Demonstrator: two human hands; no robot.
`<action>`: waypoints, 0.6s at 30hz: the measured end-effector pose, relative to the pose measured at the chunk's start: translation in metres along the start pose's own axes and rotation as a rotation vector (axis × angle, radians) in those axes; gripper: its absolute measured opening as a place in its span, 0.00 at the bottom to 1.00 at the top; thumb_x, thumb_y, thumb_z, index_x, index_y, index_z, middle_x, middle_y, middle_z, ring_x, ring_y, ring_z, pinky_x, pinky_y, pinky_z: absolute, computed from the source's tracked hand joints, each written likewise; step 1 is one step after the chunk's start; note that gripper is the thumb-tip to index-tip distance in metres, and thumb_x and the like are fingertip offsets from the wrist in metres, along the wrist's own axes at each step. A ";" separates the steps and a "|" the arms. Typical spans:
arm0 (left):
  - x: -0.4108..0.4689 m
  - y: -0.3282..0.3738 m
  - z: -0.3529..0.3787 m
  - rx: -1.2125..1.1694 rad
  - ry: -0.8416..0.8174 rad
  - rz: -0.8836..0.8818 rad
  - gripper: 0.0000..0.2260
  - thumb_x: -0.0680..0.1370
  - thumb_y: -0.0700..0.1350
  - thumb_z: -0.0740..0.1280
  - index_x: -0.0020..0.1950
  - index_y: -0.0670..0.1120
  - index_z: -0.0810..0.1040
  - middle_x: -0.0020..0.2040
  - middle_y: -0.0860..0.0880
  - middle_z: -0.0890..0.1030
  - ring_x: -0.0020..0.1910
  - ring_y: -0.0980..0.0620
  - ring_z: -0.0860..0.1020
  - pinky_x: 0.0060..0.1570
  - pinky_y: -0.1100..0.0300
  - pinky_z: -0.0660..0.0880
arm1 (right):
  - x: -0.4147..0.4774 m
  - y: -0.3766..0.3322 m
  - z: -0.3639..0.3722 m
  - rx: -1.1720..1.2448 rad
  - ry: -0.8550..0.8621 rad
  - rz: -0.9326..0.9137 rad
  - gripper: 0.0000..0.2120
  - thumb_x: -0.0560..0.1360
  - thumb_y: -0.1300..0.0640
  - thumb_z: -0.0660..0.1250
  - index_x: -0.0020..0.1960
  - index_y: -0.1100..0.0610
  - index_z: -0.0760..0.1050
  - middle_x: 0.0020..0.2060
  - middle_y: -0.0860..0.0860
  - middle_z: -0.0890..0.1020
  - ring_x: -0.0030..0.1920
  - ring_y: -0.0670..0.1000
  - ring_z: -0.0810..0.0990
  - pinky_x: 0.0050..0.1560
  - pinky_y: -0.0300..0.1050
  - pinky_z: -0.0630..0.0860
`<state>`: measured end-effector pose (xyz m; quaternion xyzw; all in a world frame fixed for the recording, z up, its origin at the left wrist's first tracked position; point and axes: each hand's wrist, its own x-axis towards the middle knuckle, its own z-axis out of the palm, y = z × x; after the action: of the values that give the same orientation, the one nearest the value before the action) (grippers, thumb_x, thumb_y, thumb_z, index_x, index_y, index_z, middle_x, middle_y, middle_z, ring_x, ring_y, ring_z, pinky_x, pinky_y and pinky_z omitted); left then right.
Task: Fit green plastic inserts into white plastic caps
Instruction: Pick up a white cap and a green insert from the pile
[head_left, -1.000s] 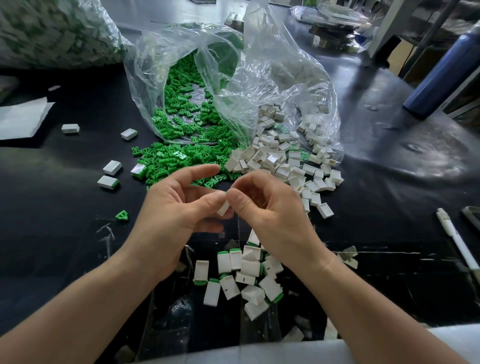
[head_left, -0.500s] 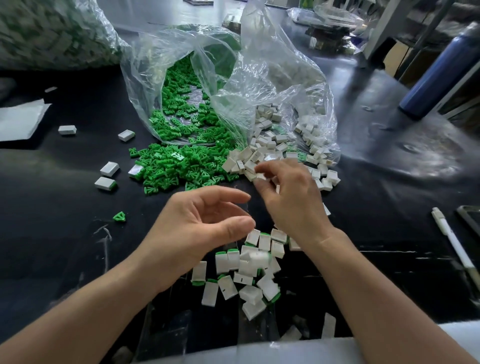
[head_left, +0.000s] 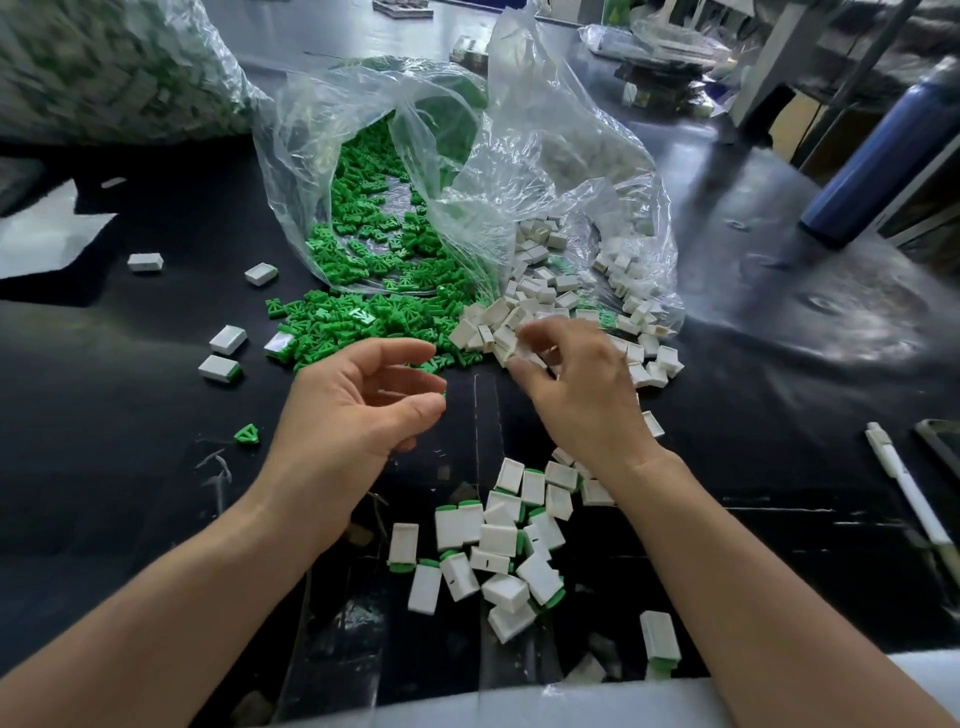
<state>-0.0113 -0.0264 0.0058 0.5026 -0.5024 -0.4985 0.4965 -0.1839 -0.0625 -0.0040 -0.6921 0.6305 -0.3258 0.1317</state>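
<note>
Right hand (head_left: 576, 400) reaches forward, fingers bent down onto the near edge of the white caps (head_left: 545, 296). The fingertips (head_left: 530, 338) are blurred, so I can't tell if they pinch a cap. Left hand (head_left: 353, 415) is just beside it to the left, above the table, palm turned inward, fingers loosely curled with nothing held. Green inserts (head_left: 358, 325) are heaped right ahead of the left fingers, touching the cap pile on its left. Both heaps spill from a clear plastic bag (head_left: 519, 156) lying open beyond the hands. Assembled caps with green ends (head_left: 498, 540) are scattered between the two wrists. One loose green insert (head_left: 247, 434) lies left of the left hand, with a few stray white pieces (head_left: 227, 339) farther left. Black table (head_left: 104, 493) is under everything. A white pen (head_left: 904, 483) lies well right of the right wrist, and a blue bottle (head_left: 878, 156) stands far right.
</note>
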 end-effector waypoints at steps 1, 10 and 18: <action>0.000 0.000 0.000 0.030 0.007 0.028 0.17 0.69 0.32 0.71 0.47 0.54 0.80 0.41 0.52 0.84 0.38 0.58 0.81 0.34 0.68 0.77 | -0.002 -0.005 -0.001 0.178 -0.055 0.023 0.08 0.74 0.58 0.68 0.52 0.57 0.78 0.41 0.44 0.76 0.42 0.42 0.75 0.47 0.34 0.70; -0.002 0.004 0.002 0.036 -0.004 0.084 0.13 0.61 0.42 0.74 0.44 0.52 0.80 0.35 0.55 0.83 0.32 0.60 0.80 0.32 0.68 0.77 | -0.020 -0.029 0.004 0.760 -0.434 0.158 0.05 0.75 0.54 0.65 0.42 0.55 0.75 0.31 0.46 0.81 0.32 0.42 0.78 0.32 0.33 0.72; 0.005 -0.003 -0.003 -0.004 0.134 0.050 0.15 0.69 0.33 0.72 0.44 0.53 0.79 0.34 0.56 0.82 0.32 0.57 0.80 0.32 0.63 0.79 | -0.019 -0.020 0.016 -0.129 -0.289 -0.299 0.17 0.78 0.55 0.60 0.66 0.53 0.72 0.60 0.51 0.73 0.60 0.51 0.65 0.61 0.40 0.59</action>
<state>-0.0085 -0.0316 0.0032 0.5209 -0.4794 -0.4522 0.5425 -0.1580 -0.0447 -0.0091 -0.8245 0.5148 -0.1982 0.1262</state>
